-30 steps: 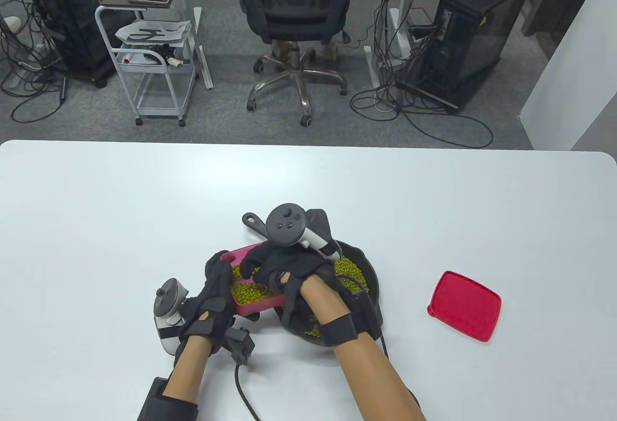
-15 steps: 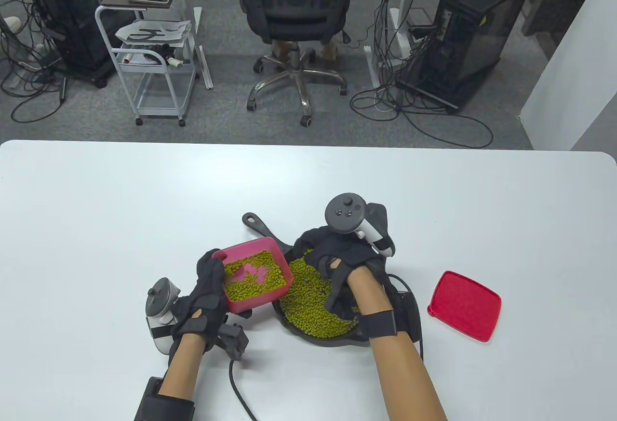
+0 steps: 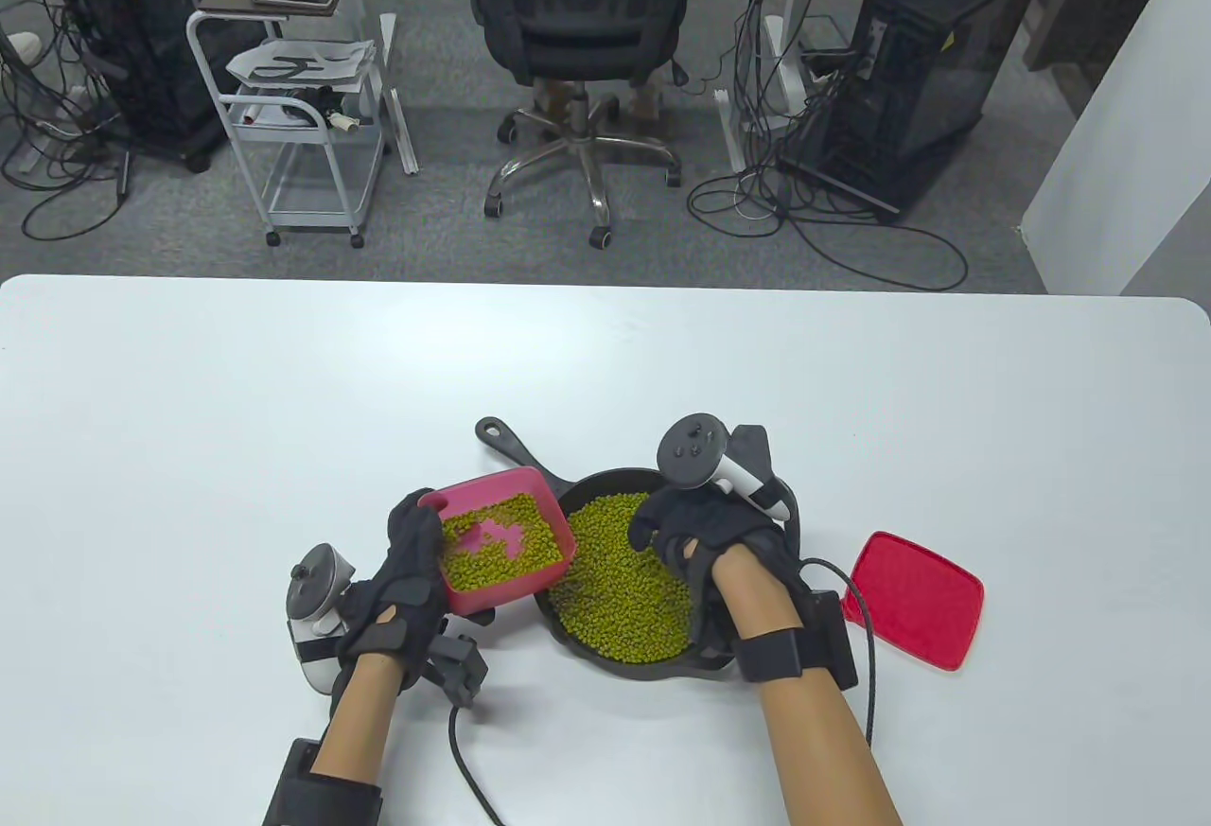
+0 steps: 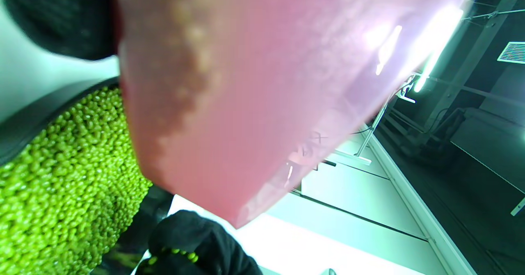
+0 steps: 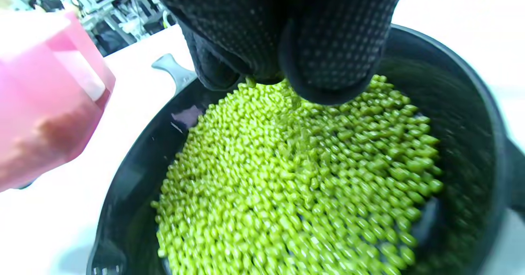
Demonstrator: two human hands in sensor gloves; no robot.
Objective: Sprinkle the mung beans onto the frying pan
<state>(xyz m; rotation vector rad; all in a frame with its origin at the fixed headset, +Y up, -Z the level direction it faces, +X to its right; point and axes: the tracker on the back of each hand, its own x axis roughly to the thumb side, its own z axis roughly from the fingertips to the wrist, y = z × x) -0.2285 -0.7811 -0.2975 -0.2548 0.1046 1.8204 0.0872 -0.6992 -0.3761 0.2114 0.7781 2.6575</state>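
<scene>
The frying pan (image 3: 568, 623) sits on the white table (image 3: 189, 391), a round black pan with a dull, heavy look and a short handle (image 3: 506, 444) with a hole at its tip, pointing to its far left. A red lid (image 3: 918, 599), a flat rounded square with a raised rim, lies just right of the pan, apart from it. A black cable (image 3: 856, 627) from the right wrist loops between pan and lid.

Mung beans (image 3: 620, 580), small, glossy and bright green, cover most of the pan's floor in a thick layer. The pink container (image 3: 501, 537), a translucent plastic tub with rounded corners, hangs tilted over the pan's left rim, a thinner patch of beans inside and bare pink bottom showing through. The left hand (image 3: 407, 580) grips its near-left side.

The right hand (image 3: 705, 537) hovers over the pan's right half. In the right wrist view its dotted-fabric fingertips (image 5: 328, 53) are bunched together pointing down just above the beans, with a bean or two at the tips.
</scene>
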